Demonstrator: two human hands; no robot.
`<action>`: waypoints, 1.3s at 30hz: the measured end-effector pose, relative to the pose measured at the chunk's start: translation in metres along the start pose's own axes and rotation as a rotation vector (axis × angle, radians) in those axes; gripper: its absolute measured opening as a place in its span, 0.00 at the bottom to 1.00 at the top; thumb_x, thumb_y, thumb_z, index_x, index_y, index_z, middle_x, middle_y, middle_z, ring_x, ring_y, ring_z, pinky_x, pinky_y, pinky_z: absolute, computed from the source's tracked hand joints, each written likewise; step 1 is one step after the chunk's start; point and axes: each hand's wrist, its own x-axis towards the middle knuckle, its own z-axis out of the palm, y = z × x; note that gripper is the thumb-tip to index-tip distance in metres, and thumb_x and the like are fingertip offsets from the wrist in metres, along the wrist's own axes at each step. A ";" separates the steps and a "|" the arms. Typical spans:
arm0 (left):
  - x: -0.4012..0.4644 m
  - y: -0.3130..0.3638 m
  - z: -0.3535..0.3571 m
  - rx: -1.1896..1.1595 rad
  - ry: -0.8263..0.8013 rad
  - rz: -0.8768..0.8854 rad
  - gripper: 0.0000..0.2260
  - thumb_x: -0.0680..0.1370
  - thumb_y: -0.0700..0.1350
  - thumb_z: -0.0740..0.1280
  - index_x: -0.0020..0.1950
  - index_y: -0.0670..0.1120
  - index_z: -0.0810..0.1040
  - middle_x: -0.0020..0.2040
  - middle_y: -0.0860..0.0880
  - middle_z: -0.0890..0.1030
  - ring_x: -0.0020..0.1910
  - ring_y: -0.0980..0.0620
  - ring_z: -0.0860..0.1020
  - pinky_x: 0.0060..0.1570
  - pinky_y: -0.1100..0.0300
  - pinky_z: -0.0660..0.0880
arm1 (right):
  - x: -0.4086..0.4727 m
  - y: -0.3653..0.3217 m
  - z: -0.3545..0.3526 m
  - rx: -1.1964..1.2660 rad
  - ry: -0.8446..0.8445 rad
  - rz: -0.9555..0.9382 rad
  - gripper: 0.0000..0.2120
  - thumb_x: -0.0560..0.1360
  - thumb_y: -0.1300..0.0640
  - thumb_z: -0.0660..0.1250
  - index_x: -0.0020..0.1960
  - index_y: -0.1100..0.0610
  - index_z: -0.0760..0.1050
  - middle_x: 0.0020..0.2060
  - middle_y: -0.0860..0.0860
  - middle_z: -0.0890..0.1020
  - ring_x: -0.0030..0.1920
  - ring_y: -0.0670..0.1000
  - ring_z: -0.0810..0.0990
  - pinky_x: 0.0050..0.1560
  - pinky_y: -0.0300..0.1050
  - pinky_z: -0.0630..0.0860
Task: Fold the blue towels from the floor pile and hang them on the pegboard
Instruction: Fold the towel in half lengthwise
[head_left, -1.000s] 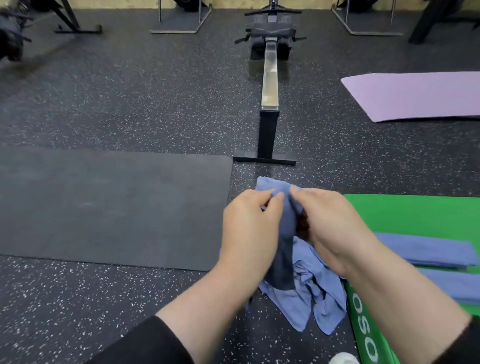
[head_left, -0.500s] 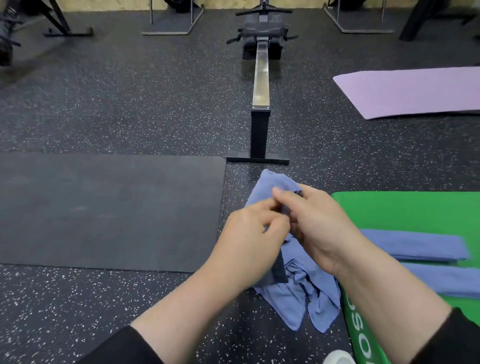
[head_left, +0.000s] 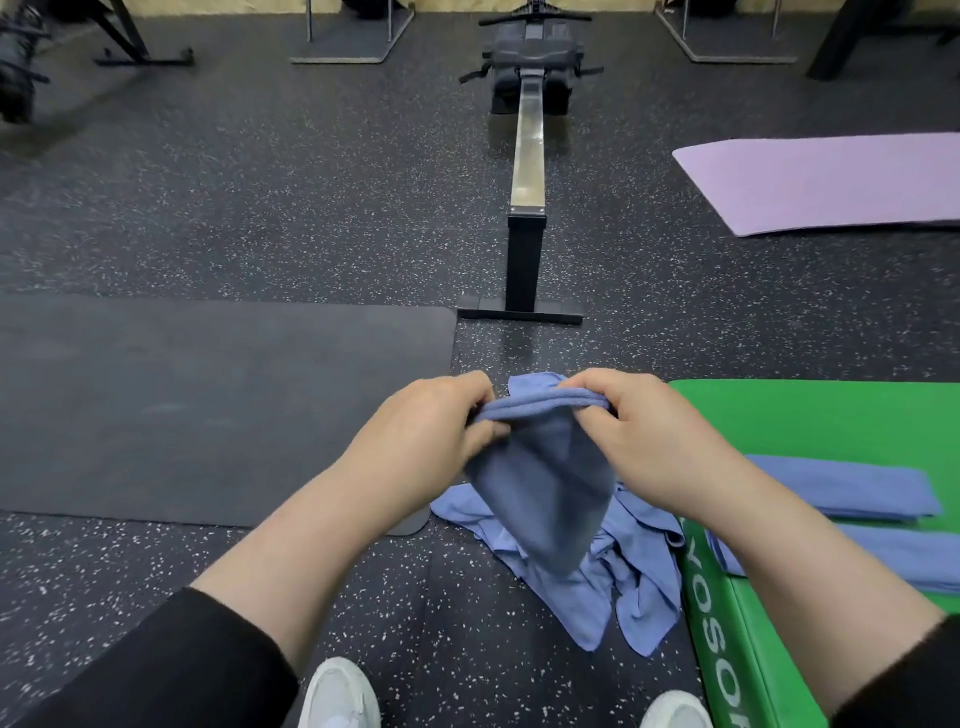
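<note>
Right now both hands pinch one blue towel (head_left: 540, 483) by its bunched top edge, left hand (head_left: 431, 436) & right hand (head_left: 644, 436) close together; it hangs creased over the floor pile (head_left: 613, 587), beside the green mat (head_left: 810, 421) edge, w/ probably two folded towels (head_left: 841, 486) on it.
</note>
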 end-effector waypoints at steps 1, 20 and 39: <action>0.000 0.000 -0.001 -0.013 0.049 -0.025 0.10 0.81 0.54 0.66 0.48 0.49 0.72 0.41 0.52 0.78 0.44 0.47 0.75 0.42 0.52 0.70 | 0.002 0.005 0.002 -0.037 0.037 0.014 0.14 0.79 0.60 0.60 0.53 0.45 0.80 0.33 0.41 0.80 0.34 0.43 0.75 0.38 0.41 0.73; 0.005 0.023 0.011 -0.385 0.077 -0.387 0.08 0.75 0.47 0.64 0.39 0.45 0.71 0.32 0.50 0.75 0.33 0.45 0.73 0.33 0.51 0.73 | 0.004 -0.013 0.011 -0.048 0.087 0.055 0.12 0.76 0.57 0.62 0.34 0.53 0.67 0.25 0.49 0.69 0.31 0.51 0.66 0.32 0.49 0.63; -0.003 0.042 0.014 -0.783 0.209 -0.349 0.25 0.79 0.48 0.67 0.74 0.60 0.65 0.44 0.57 0.80 0.45 0.56 0.81 0.52 0.54 0.79 | 0.000 -0.020 0.015 0.358 -0.162 -0.026 0.10 0.82 0.59 0.63 0.61 0.51 0.79 0.51 0.52 0.86 0.54 0.57 0.82 0.59 0.56 0.78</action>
